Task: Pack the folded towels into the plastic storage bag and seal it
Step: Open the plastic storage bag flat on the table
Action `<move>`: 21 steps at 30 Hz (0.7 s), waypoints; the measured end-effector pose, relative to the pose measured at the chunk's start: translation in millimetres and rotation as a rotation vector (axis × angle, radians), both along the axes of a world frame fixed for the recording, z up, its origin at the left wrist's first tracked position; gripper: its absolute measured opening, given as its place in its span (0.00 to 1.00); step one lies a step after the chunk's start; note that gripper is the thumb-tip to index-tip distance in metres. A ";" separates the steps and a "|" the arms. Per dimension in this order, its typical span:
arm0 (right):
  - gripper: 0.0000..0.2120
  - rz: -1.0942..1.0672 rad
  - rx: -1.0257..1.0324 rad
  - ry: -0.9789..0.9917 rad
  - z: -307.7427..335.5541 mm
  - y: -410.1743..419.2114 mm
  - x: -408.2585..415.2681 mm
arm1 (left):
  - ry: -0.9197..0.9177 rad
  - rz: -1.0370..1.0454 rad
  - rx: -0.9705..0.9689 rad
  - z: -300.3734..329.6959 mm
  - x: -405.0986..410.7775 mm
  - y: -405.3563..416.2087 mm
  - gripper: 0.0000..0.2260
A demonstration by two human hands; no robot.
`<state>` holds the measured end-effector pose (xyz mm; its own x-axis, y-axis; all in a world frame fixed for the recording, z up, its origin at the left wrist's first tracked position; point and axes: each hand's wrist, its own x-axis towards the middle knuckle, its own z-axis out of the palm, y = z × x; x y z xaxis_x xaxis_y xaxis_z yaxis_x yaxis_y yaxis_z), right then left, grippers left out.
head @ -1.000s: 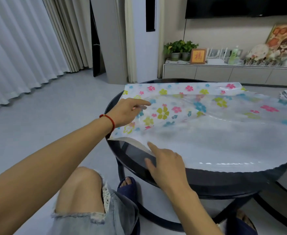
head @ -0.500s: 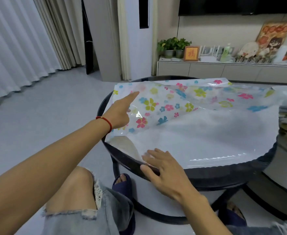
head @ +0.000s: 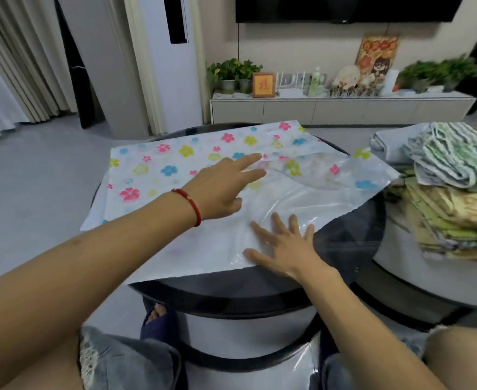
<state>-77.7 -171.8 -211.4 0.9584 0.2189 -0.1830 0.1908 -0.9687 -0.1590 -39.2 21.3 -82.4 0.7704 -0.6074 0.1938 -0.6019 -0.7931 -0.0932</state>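
Observation:
A flowered plastic storage bag (head: pixel 158 167) lies flat across a round dark glass table (head: pixel 350 237). My left hand (head: pixel 220 187) rests palm down on the bag's middle, fingers stretched toward the far right. Flat on the bag's clear near part lies my right hand (head: pixel 282 246), fingers spread, close to the table's front edge. Neither hand holds anything. A pile of folded towels (head: pixel 454 198), striped green on top and yellow below, stands at the right, beside the bag's right corner.
A low TV cabinet (head: pixel 341 106) with plants, a framed picture and bottles runs along the back wall. Curtains hang at the left. My knees and a blue slipper (head: pixel 158 319) are under the table's near edge.
The view has swung right, bringing the towel pile into sight. Both hands have slid rightward over the bag, pressing it flat; my right hand moved from the bag's near-left edge onto its clear part.

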 end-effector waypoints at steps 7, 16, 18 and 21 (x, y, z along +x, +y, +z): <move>0.38 0.151 0.042 0.018 10.2 -38.8 11.7 | 0.048 0.123 0.009 10.5 24.0 -30.1 0.32; 0.14 -0.298 0.417 -0.351 71.5 -135.9 -2.1 | 0.039 0.150 0.091 19.1 27.5 -69.2 0.24; 0.13 -0.437 0.460 -0.535 89.3 -173.1 1.3 | 0.080 0.161 0.009 18.5 32.7 -75.2 0.31; 0.11 -0.582 0.356 -0.722 112.9 -235.4 14.4 | 0.166 0.146 -0.023 15.7 37.7 -77.8 0.42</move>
